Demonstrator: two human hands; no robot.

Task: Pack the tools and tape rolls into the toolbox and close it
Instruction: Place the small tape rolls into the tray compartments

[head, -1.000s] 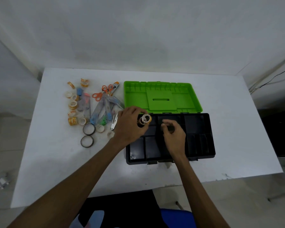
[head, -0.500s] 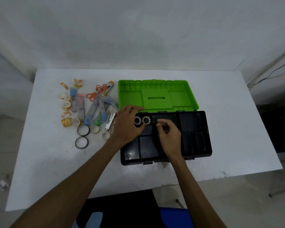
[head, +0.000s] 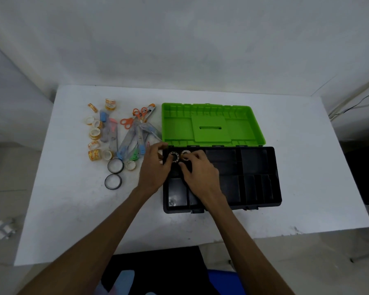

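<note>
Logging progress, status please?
Both hands, left and right, on two tape rolls inside toolbox. Lid open. Nothing blocking.

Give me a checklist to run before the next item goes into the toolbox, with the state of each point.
1. Lid fully open: ok.
2. Two tape rolls inside the toolbox, far-left compartment: ok.
3. Left hand free of the rolls: not ok, fingers touch one.
4. Right hand free: cannot tell, fingers curl over the second roll.
5. Remaining compartments free: ok.
6. Scissors and loose rolls within view on the table: ok.
</note>
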